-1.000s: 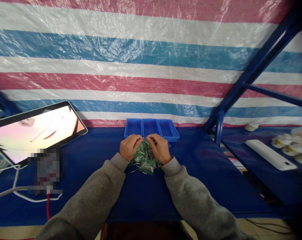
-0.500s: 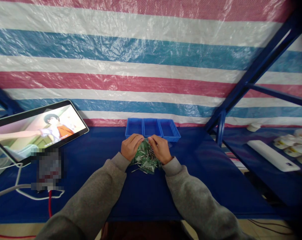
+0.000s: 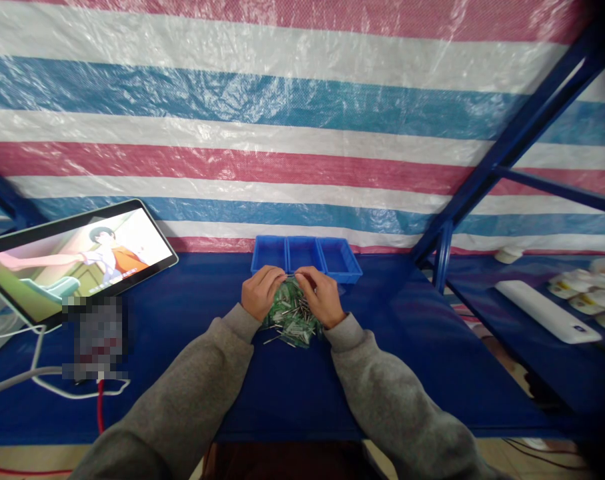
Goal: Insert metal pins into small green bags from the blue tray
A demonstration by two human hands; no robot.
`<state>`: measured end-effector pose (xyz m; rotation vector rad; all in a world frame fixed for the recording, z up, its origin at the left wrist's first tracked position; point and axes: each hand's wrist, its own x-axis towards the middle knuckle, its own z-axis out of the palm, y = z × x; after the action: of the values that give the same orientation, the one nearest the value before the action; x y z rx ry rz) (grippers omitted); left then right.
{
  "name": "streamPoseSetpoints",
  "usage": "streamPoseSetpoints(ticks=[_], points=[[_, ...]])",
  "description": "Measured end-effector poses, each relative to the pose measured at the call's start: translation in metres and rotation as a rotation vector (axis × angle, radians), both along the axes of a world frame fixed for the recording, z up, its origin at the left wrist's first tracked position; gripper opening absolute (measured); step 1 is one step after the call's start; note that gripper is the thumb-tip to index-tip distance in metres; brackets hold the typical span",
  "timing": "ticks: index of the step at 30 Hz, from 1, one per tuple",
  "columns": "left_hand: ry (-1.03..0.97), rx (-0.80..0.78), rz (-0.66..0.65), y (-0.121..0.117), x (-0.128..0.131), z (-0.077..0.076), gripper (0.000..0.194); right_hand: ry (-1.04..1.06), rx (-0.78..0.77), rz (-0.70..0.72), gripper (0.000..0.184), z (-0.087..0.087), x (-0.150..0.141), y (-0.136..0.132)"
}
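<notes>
My left hand (image 3: 262, 292) and my right hand (image 3: 321, 297) meet just in front of the blue trays, fingertips pinched. A thin, pale, metallic-looking pin (image 3: 291, 275) spans the gap between them, one end in each pinch; its exact kind is too small to make out. Under and between the hands lies a heap of small green and clear pieces mixed with thin metal pins (image 3: 293, 323). Beyond my fingertips stand three blue trays (image 3: 340, 260) side by side, the front edge of the middle one partly hidden by my hands.
On the left, a tablet (image 3: 82, 260) leans with a cartoon playing, near a blurred-out object (image 3: 101, 340) and white and red cables (image 3: 101, 407). To the right are a blue metal frame (image 3: 445, 247), a long white device (image 3: 547, 312) and several white rolls (image 3: 595, 291).
Both hands have shifted very slightly, and the thin pin between them shows more clearly. The tablet picture has changed. Part of a person now shows below the right-hand table.
</notes>
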<state>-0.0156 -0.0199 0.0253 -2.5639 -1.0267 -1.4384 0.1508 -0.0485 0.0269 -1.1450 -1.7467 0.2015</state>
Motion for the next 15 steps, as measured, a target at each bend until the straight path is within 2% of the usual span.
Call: streamPoseSetpoints(ticks=[15], points=[[0.023, -0.003, 0.022, 0.0008, -0.0019, -0.0017, 0.021, 0.051, 0.028, 0.02, 0.02, 0.0017, -0.0014, -0.0011]])
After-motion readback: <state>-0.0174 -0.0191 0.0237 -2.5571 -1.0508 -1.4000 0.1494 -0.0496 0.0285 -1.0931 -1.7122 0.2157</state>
